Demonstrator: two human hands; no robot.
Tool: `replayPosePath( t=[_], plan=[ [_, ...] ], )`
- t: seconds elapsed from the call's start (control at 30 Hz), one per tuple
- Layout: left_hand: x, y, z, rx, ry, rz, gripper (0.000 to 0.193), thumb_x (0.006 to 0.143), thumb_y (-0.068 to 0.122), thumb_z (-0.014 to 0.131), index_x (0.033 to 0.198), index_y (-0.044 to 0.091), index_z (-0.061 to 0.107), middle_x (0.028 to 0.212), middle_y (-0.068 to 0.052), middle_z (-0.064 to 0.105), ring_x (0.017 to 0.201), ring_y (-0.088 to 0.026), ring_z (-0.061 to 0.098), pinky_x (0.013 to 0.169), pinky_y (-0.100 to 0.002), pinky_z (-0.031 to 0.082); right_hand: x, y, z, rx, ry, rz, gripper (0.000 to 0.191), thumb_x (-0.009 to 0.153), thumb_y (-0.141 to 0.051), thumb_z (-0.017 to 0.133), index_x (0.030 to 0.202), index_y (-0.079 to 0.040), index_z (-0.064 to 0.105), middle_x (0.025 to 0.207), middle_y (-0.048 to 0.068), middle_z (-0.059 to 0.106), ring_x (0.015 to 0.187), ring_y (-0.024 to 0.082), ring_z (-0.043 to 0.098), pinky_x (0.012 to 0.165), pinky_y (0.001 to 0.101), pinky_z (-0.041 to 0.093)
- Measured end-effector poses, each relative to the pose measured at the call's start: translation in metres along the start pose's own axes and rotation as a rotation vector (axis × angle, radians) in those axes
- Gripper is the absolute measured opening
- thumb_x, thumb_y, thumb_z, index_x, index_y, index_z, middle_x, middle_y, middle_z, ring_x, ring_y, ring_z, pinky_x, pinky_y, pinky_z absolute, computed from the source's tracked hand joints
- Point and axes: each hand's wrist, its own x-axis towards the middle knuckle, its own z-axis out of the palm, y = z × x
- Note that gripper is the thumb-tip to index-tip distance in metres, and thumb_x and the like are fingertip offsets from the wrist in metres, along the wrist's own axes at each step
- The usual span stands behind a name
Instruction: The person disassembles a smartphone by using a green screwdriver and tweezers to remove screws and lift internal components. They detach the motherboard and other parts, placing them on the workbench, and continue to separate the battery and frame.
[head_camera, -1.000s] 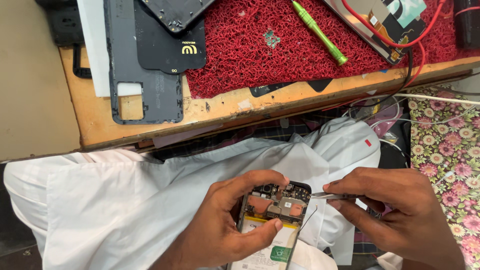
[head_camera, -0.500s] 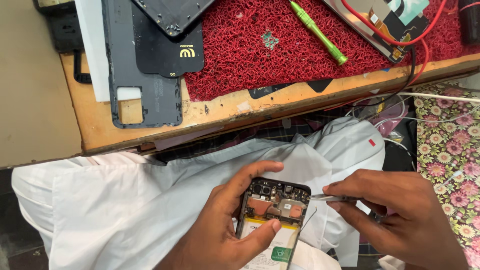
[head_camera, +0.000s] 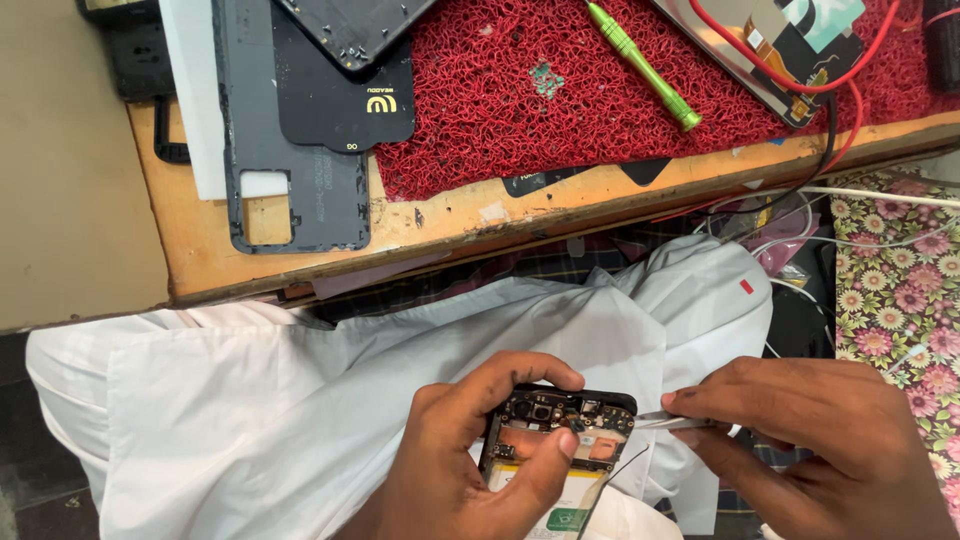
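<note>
Left hand (head_camera: 455, 460): grip closed around an opened phone (head_camera: 560, 440), thumb laid across its exposed board.
Opened phone: held low in frame at 6 o'clock, above the lap, back removed.
Right hand (head_camera: 800, 440): grip pinched on metal tweezers (head_camera: 672, 421), at 3 o'clock of the phone.
Tweezers: tips just beside the phone's upper right edge; contact cannot be told.
White cloth (head_camera: 300, 400): spread beneath both hands.
Surface (head_camera: 200, 250): wooden, at 12 o'clock.
Grey back cover (head_camera: 290, 150): lying flat at 11 o'clock.
Red mat (head_camera: 560, 110): green screwdriver (head_camera: 642, 62) resting on it.
</note>
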Motion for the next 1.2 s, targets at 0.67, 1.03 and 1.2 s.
replayPosePath(
  t=[0.67,1.03,1.2],
  plan=[
    [-0.018,-0.017,0.012,0.313,-0.066,0.339,0.031,0.098,0.025,0.079,0.119,0.006,0.068,0.078,-0.006,0.076,0.060,-0.014,0.074,0.058,-0.030,0.059,-0.003,0.034,-0.022,-0.009,-0.157,-0.571,0.040,0.075,-0.017,0.085,0.114,-0.014,0.075,0.090,0.001,0.074,0.072,0.013,0.076,0.060,0.0275,0.058],
    [-0.019,-0.017,0.027,0.397,0.051,0.534,0.013,0.094,0.017,0.070,0.104,0.009,0.073,0.078,-0.004,0.075,0.058,-0.015,0.071,0.057,-0.031,0.058,-0.019,0.070,-0.041,-0.113,-0.441,-0.625,0.027,0.088,-0.032,0.079,0.112,-0.019,0.078,0.097,0.000,0.076,0.079,0.016,0.076,0.063,0.0302,0.059],
    [-0.020,-0.024,0.029,0.362,0.016,0.508,0.014,0.094,0.019,0.070,0.104,0.009,0.073,0.079,-0.004,0.076,0.059,-0.015,0.072,0.058,-0.031,0.058,-0.067,0.093,-0.024,-0.305,-0.334,-0.264,0.020,0.080,-0.056,0.085,0.091,-0.040,0.082,0.079,-0.018,0.076,0.076,0.003,0.072,0.067,0.0250,0.057]
  ],
)
